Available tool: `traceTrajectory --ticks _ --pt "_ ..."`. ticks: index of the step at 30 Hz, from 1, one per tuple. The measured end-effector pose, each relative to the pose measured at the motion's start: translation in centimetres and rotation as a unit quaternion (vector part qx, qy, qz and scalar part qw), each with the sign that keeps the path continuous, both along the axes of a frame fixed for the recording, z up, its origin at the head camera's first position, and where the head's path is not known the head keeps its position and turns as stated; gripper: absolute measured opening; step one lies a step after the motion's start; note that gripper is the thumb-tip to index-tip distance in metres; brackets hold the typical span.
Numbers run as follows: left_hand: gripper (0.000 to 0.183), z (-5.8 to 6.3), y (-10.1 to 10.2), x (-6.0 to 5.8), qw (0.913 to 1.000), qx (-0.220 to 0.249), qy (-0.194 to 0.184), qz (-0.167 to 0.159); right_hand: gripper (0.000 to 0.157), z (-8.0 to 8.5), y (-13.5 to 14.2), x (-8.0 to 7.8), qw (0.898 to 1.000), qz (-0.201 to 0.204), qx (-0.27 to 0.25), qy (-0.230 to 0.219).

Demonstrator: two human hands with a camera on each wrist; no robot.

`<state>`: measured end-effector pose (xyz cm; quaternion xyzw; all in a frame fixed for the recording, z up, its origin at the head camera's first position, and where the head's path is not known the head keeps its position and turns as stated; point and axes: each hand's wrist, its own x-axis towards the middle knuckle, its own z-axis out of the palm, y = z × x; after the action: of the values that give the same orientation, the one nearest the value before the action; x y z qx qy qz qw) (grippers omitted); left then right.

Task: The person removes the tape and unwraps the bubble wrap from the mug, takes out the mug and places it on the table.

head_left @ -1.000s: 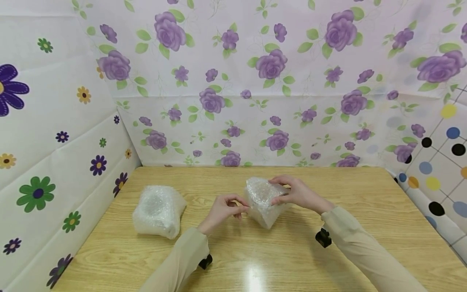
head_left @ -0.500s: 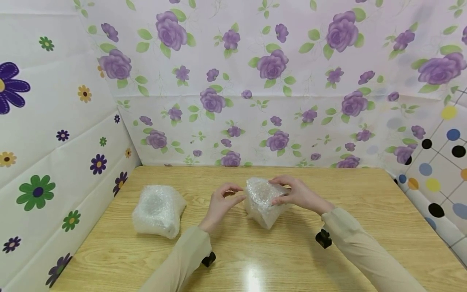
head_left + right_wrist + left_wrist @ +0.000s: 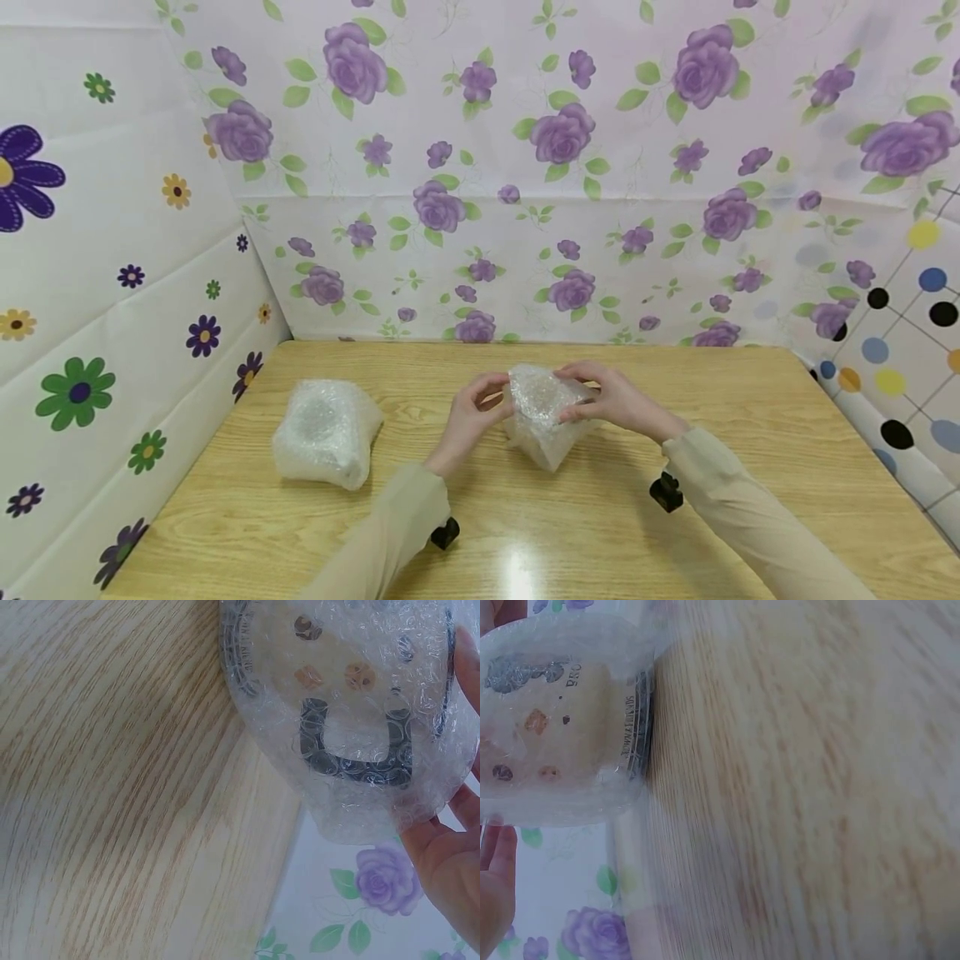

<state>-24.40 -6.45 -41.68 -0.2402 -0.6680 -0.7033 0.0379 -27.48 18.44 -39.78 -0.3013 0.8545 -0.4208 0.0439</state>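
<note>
A bubble-wrapped mug (image 3: 538, 437) is on the table between my hands. Through the wrap, the right wrist view shows a squared dark handle (image 3: 356, 771) and small brown prints on a cream body; dark lettering also shows in the left wrist view on the wrapped mug (image 3: 577, 720). My right hand (image 3: 618, 404) grips its upper right, thumb and fingers bent against the wrap (image 3: 360, 814). From the left, my left hand (image 3: 472, 421) holds the upper left edge between thumb and curled fingers. Farther left lies a second bubble-wrapped bundle (image 3: 324, 433), its contents blurred by the wrap.
The wooden table (image 3: 577, 542) runs back to a curtain (image 3: 420, 250) with purple flowers. A flower-printed sheet (image 3: 135, 350) closes off the left, and a dotted one (image 3: 918, 367) the right. Small black devices (image 3: 666, 492) are at both wrists.
My left hand has let go of the wrap's lower left edge, opened, risen and taken hold higher up on the left edge. My right hand and both wrapped things have stayed put.
</note>
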Motion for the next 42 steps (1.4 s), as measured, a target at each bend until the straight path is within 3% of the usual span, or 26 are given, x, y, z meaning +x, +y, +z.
traceTrajectory --ticks 4,13,21,27,34,42 --pt "0.033 -0.1 0.1 0.0 0.9999 0.003 -0.014 0.007 0.064 -0.1 -0.1 0.1 1.000 -0.001 -0.015 -0.003" --pt "0.029 -0.2 -0.2 -0.1 0.9999 0.003 -0.015 0.005 0.059 1.9 -1.0 2.0 0.997 0.005 -0.072 -0.039" --pt "0.027 0.2 -0.2 -0.1 0.9997 -0.016 -0.015 -0.005 0.042 1.8 -0.7 2.2 0.994 -0.017 -0.106 -0.035" --pt "0.024 0.7 -0.2 0.2 0.9989 -0.046 -0.013 -0.003 0.036 1.0 -0.3 1.6 0.991 -0.033 -0.126 -0.023" --pt "0.025 1.1 -0.2 0.4 0.9982 -0.054 -0.025 0.003 0.040 -0.9 0.6 0.3 0.988 -0.089 -0.121 -0.021" --pt "0.022 1.6 -0.2 0.5 0.9968 -0.077 -0.021 0.008 0.036 -1.1 0.9 -0.4 0.984 -0.105 -0.145 -0.006"
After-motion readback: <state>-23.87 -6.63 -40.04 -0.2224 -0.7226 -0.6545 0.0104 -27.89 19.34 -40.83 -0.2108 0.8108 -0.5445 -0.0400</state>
